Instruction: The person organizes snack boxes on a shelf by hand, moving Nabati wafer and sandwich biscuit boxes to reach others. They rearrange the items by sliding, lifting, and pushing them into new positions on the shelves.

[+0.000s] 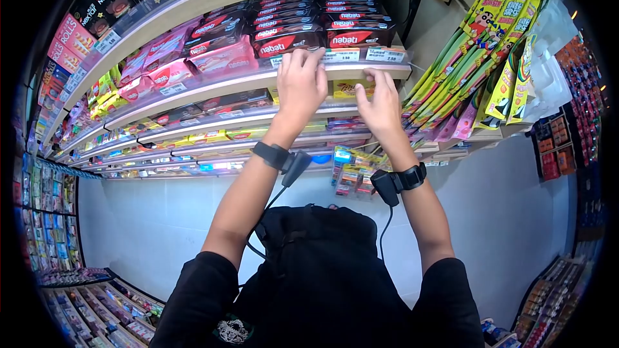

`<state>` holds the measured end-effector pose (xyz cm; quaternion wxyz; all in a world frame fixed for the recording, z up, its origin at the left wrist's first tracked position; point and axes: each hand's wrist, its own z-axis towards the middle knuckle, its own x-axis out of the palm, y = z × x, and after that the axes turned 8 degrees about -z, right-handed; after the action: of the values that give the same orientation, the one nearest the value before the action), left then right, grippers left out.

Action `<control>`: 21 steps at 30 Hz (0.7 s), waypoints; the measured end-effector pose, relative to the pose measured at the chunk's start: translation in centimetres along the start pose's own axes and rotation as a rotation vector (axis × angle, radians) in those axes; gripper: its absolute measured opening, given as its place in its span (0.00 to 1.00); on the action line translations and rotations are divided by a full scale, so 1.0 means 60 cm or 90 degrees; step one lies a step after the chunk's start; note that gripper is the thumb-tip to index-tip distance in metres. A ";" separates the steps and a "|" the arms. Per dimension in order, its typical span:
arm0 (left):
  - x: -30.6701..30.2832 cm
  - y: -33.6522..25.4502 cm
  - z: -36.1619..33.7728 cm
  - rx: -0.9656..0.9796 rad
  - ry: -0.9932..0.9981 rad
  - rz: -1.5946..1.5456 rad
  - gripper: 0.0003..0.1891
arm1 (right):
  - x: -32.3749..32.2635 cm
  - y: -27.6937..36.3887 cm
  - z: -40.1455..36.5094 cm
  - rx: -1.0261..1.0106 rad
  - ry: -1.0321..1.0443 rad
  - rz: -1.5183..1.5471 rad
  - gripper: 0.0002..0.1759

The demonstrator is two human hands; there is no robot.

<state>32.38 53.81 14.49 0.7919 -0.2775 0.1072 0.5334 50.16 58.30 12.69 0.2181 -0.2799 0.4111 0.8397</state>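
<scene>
Brown Nabati wafer packs point(287, 40) stand in stacked rows on the shelf in front of me. My left hand point(301, 80) is at the shelf's front edge, fingertips right by the price tags under these packs. Its fingers are bent and partly apart, with nothing seen in them. To the right, my right hand point(380, 104) is raised in front of the price strip point(385, 55), fingers curved and thumb apart, holding nothing. A second row of dark Nabati packs point(351, 33) lies above it. Pink Nabati packs point(222, 57) sit to the left of my left hand.
Long yellow-green snack packets point(477, 45) hang at the right end of the shelf. Nextar boxes point(119, 0) stand on the upper left shelf. Lower shelves point(193, 122) hold more packets. Pale floor point(161, 219) lies below, with a low rack point(103, 309) at the bottom left.
</scene>
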 end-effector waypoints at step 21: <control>-0.001 -0.006 0.003 -0.023 0.021 -0.014 0.14 | -0.008 -0.016 0.048 0.021 -0.038 0.003 0.43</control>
<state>32.65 53.77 14.80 0.7907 -0.3015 0.1078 0.5218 50.27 61.12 13.91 0.2329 -0.2500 0.4189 0.8413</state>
